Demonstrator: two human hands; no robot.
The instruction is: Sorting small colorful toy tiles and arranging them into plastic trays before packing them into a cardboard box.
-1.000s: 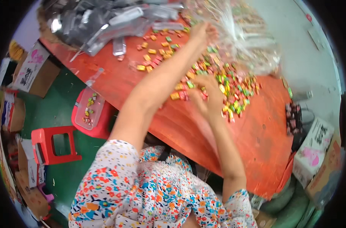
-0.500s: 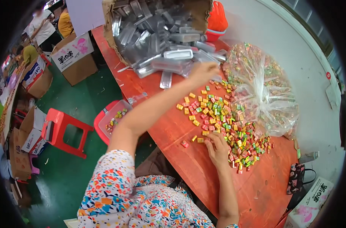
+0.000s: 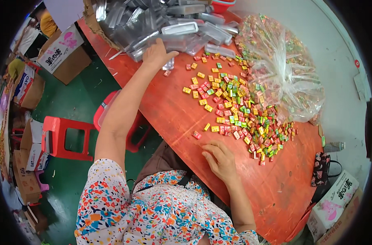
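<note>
My left hand (image 3: 156,56) is stretched out to the near edge of a heap of clear plastic boxes (image 3: 179,28), thumb spread and fingertips against or just over them. It appears to hold nothing. One clear box (image 3: 168,64) lies partly hidden beside that hand. Low over the red table, my right hand (image 3: 220,161) has loosely bent fingers, apart from the thumb, and nothing visible in it. Just beyond it spreads a pile of small wrapped candies (image 3: 235,110) in yellow, red and green. A single red candy (image 3: 197,134) lies nearest that hand.
A large knotted clear bag of candies (image 3: 286,73) stands against the wall at the right. The red table's (image 3: 173,102) left edge runs diagonally. Red stools (image 3: 67,136) and cardboard boxes (image 3: 67,53) stand on the green floor. A dark handbag (image 3: 321,169) sits far right.
My left hand has swung left, from beside the candies to the clear boxes. My right hand has drawn back from the candies toward me. The view has shifted.
</note>
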